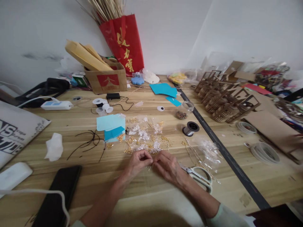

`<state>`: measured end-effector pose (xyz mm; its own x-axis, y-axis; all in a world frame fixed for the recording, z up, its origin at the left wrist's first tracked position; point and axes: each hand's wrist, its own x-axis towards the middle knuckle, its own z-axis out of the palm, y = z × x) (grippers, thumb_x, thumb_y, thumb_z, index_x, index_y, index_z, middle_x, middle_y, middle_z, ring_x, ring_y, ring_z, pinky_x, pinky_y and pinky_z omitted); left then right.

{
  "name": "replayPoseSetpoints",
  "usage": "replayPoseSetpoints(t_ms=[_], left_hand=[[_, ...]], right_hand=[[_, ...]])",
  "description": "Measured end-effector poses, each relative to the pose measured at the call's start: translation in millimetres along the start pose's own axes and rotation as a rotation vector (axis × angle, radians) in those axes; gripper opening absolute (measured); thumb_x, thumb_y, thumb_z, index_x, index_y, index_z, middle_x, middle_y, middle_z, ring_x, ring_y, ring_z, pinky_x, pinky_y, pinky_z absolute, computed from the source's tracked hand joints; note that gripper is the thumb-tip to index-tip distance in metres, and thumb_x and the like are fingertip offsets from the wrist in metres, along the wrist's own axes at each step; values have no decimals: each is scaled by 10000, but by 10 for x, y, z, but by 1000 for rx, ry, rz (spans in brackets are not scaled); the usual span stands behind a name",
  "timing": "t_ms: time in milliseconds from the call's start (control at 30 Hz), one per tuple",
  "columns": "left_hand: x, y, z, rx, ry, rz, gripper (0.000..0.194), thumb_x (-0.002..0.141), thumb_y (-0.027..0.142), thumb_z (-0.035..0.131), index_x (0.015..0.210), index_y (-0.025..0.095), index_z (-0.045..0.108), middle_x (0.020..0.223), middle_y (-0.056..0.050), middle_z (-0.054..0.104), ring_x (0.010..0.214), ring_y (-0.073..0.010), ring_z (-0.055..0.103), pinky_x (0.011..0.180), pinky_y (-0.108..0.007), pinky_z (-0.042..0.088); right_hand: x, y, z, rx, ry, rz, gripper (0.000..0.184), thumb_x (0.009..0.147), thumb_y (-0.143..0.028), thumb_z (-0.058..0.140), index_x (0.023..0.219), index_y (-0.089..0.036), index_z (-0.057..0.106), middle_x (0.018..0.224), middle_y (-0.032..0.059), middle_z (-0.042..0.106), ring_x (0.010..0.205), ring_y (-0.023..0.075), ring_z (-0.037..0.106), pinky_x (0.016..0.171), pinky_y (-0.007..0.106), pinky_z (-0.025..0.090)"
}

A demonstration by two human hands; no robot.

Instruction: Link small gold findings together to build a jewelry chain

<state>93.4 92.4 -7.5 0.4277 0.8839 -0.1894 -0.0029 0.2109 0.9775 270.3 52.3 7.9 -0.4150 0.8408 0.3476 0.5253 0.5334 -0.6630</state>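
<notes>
My left hand (139,160) and my right hand (167,166) meet over the near middle of the table, fingertips pinched close together. Whatever lies between the fingertips is too small to name. Just beyond them spreads a pile of gold and silver beads (149,147), some in small clear bags. Scissors (200,176) with pale handles lie right beside my right wrist. Gold chains (193,154) rest past the scissors, near a crumpled clear plastic bag (209,151). Left of the beads are light blue cards (110,121) and a loose black cord (91,142).
A black phone (58,192) lies at the near left. Beyond the beads stand a wire spool (190,128) and a clear jar of beads (183,112). Brown wooden lanterns (222,97) line the right, past a dark strip (227,159). A cardboard box (106,78) and red bag (125,44) stand behind.
</notes>
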Motion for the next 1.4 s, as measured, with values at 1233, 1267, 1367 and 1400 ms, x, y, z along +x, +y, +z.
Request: replayPoseSetpoints(t_ms=[1233,1267,1367,1400], left_hand=[[-98,-59,50,640,28,405,154,745,69,541,658,179,605,678,-9,634,658,-148,586,646,-241,441],[-98,-54,44,638,16,421,150,755,79,544,666,182,610,693,-13,638,669,-151,590,654,-244,445],[-93,-40,32,629,-5,466,156,780,93,539,678,188,610,717,-22,643,683,-155,593,664,-250,451],[-91,-37,31,638,-6,482,164,787,90,531,679,188,605,719,-25,642,684,-156,593,663,-251,451]], right_hand=[[-23,-105,-133,111,-113,139,327,900,-278,547,1211,-178,526,921,63,652,666,127,612,634,241,498],[-15,-117,-153,123,-120,162,275,910,-294,533,1156,-175,561,888,56,656,707,140,617,656,244,492],[-5,-107,-172,171,-101,226,261,962,-305,424,1089,-171,607,897,62,674,781,154,622,698,245,473],[-7,-85,-159,178,-84,250,284,971,-303,394,1087,-167,615,875,62,676,762,151,621,691,242,467]])
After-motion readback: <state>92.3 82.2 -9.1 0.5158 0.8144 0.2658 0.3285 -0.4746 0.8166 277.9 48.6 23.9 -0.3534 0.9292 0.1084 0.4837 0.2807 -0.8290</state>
